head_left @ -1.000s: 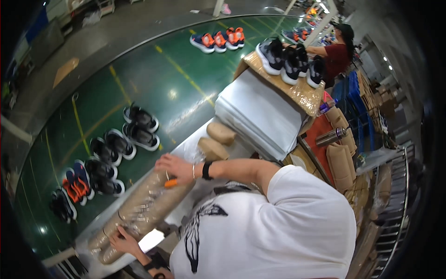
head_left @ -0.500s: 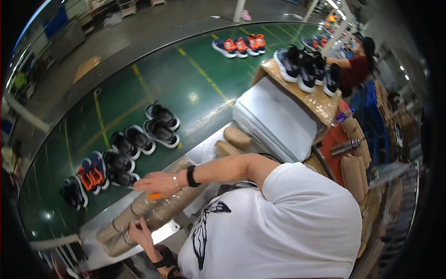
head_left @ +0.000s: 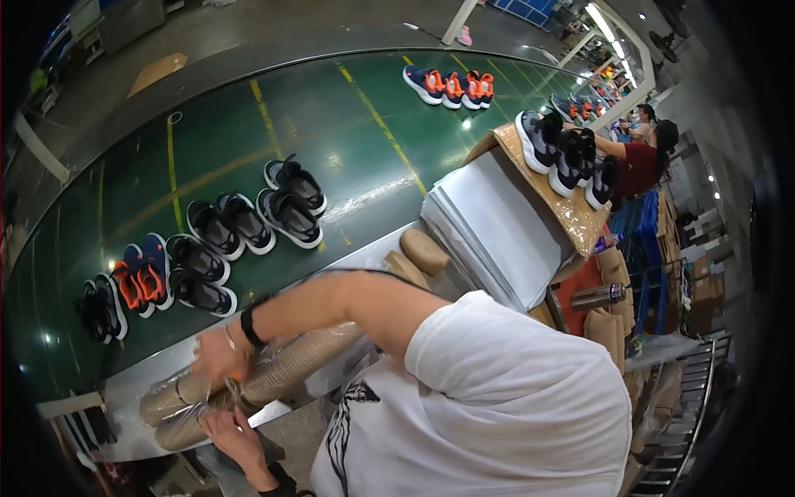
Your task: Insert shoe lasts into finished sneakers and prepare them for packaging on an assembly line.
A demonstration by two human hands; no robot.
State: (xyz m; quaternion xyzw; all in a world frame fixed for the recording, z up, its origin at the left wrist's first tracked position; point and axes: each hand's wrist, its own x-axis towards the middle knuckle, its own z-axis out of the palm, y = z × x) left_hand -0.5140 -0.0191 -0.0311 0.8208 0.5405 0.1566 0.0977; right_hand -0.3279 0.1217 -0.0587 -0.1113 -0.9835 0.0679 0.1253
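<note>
Two long brown ribbed stacks (head_left: 302, 358), wrapped in clear plastic with dark bands round them, lie side by side on a metal ledge in front of me. My right hand (head_left: 222, 354) is over their left part, closed round a small orange tool (head_left: 235, 380); its kind is mostly hidden by the fingers. Just nearer to me, my left hand (head_left: 236, 437) pinches a gathered piece of the clear plastic wrap (head_left: 233, 396) at the nearer stack. The two hands almost meet there.
Beyond the ledge runs a green conveyor belt (head_left: 364, 153) with dark sneakers (head_left: 290, 217) and navy-orange sneakers (head_left: 147, 275). To the right stand a pile of white paper (head_left: 497, 224) and a cardboard box (head_left: 571, 219) topped with black sneakers. A metal flask (head_left: 598, 296) lies farther right. A co-worker (head_left: 642, 166) is beyond.
My right hand has moved left and nearer to me along the stacks, carrying the orange tool to the left hand. My left hand has shifted slightly and pinches the wrap. The view has turned a little.
</note>
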